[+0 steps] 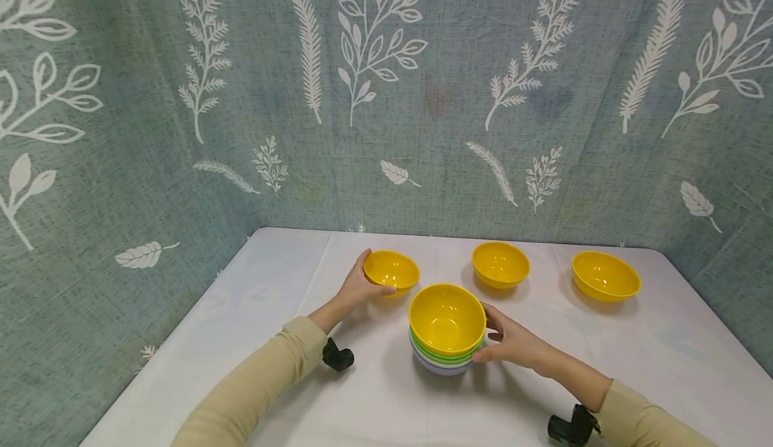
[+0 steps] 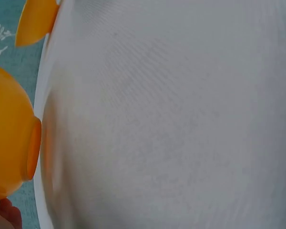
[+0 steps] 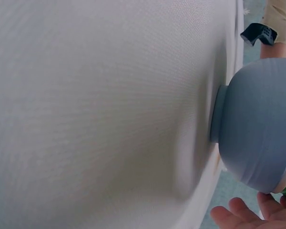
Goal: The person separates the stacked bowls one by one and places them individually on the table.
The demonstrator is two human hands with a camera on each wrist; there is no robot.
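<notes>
My left hand [image 1: 355, 288] grips a yellow bowl [image 1: 391, 269] by its left side, thumb at the near rim and fingers at the far rim. In the left wrist view this bowl [image 2: 9, 133] shows its round foot beside the white cloth, with fingertips below it. My right hand [image 1: 513, 341] holds a stack of nested bowls from the right. On top of the stack is a yellow bowl [image 1: 447, 319], with green and pale rims under it and a lavender-blue bowl [image 1: 443, 369] at the bottom. The right wrist view shows that lavender-blue bowl [image 3: 257, 124] with fingers [image 3: 271, 207] against its side.
Two more yellow bowls stand upright toward the back: one at centre right [image 1: 500, 266], another farther right [image 1: 606, 277]. A white cloth [image 1: 290, 393] covers the table. Behind it hangs a grey-green curtain [image 1: 447, 192] with white leaf prints. Black wrist cameras sit under both sleeves.
</notes>
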